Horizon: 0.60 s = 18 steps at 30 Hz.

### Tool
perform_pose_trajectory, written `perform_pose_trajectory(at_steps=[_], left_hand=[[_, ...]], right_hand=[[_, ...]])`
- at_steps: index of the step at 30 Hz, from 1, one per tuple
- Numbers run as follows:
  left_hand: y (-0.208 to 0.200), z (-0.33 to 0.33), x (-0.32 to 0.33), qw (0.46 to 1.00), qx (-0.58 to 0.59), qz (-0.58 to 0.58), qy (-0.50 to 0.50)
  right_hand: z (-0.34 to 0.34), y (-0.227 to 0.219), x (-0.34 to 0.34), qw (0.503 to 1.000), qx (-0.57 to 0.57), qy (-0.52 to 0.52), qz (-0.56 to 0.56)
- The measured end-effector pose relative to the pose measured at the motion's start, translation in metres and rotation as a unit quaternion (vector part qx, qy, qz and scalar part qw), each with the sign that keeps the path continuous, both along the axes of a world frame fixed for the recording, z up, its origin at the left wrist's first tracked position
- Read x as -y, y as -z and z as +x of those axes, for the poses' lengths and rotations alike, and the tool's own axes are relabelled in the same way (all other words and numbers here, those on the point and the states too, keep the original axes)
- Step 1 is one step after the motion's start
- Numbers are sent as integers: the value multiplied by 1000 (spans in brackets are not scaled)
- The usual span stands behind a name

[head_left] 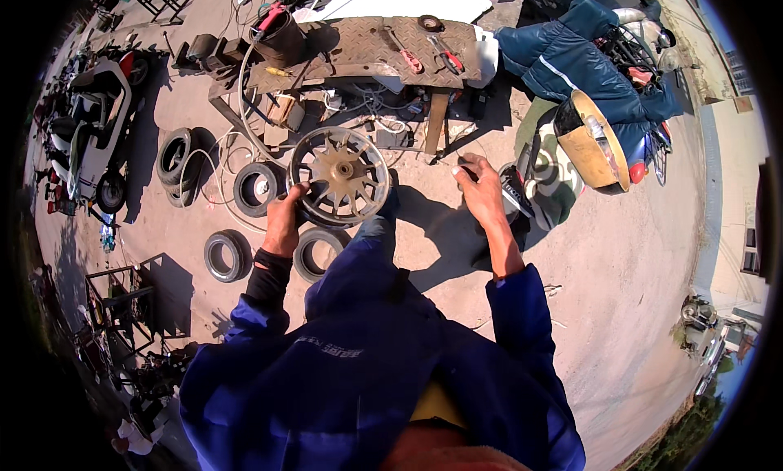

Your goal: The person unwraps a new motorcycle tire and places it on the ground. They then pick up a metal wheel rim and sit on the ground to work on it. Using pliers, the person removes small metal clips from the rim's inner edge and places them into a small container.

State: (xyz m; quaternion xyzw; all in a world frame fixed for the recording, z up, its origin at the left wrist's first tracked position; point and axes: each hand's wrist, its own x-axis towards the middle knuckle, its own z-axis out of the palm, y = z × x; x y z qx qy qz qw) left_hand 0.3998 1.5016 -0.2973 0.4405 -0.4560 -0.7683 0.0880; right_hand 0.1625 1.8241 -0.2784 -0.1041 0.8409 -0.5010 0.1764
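Observation:
A spoked metal wheel rim [364, 174], dusty brown-grey at its hub, is held up in front of me. My left hand [283, 224] is closed on its lower left edge. Apart from the rim, to its right, my right hand [483, 187] is raised with bent fingers pinching a small dark object [466, 171], too small to name. Just beyond both hands stands a low metal workbench [351, 47] with a tread-plate top. Two red-handled hand tools, one of them pliers [447, 57], lie on it beside a small wheel [430, 22].
Several loose tyres [223, 256] lie on the concrete left of me, with a pale hose [214, 195] looping among them. A scooter [102, 137] stands further left. At right are a yellowish tub [589, 145] and a vehicle under a dark blue quilted cover [563, 51]. A metal frame [118, 304] stands lower left.

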Motion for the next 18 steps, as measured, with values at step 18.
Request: perform_pose_trajectory(at_steps=[18], left_hand=[[9, -226, 115, 999, 23, 9, -45]], right_hand=[[-324, 129, 170, 853, -252, -168, 425]])
